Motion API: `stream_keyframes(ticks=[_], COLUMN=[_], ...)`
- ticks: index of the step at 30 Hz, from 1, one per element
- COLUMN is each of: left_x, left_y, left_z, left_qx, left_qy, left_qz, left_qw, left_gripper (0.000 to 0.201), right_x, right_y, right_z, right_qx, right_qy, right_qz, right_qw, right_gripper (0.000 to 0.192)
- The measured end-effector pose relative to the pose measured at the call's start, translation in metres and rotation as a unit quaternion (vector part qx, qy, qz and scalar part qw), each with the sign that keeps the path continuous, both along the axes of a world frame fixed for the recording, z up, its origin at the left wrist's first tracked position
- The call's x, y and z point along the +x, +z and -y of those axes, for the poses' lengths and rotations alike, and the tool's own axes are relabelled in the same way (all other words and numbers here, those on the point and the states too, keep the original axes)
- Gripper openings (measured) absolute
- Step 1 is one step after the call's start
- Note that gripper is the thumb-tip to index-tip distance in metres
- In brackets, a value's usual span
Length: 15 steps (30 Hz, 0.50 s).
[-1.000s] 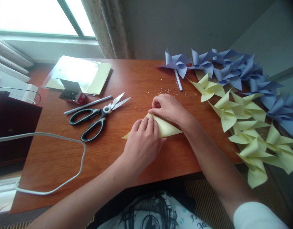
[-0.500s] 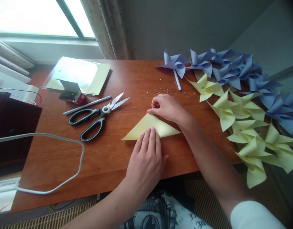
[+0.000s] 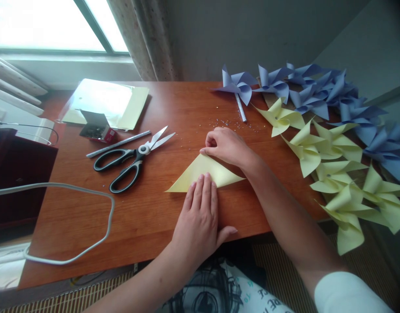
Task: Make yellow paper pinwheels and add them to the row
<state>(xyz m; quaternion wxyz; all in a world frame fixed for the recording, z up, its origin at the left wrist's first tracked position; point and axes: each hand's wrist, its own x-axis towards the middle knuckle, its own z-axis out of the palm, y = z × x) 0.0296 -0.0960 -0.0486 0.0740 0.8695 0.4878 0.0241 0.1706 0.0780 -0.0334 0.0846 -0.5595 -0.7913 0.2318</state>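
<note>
Slippage is what I'd watch for: the yellow paper triangle (image 3: 205,176) lies flat mid-table (image 3: 89,217), my left hand (image 3: 200,217) pressing its near edge with fingers together and flat, my right hand (image 3: 228,145) curled, fingertips pinning the far corner. Uneven pressure could skew the crease; the scissors (image 3: 131,158) lie well apart.

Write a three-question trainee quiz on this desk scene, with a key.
1. True or false: the left hand lies flat with its fingertips on the yellow paper triangle.
2. What does the right hand press? A) scissors B) the triangle's top corner C) a blue pinwheel
3. Fill in: the scissors lie ___ of the triangle, as pictured.

Key: 1 true; 2 B; 3 left
</note>
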Motion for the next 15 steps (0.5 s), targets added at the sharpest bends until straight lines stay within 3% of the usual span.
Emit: stream_keyframes(ticks=[15], left_x=[0.0000], left_y=[0.0005], left_z=[-0.0009], left_qx=[-0.003], left_qy=[-0.005], left_qz=[0.001], left_qw=[1.000], left_gripper=[0.120], right_x=[0.0000], right_y=[-0.0004], right_z=[0.0007], right_qx=[-0.008], right_qy=[-0.007], right_qz=[-0.002], right_qw=[1.000], right_gripper=[0.020])
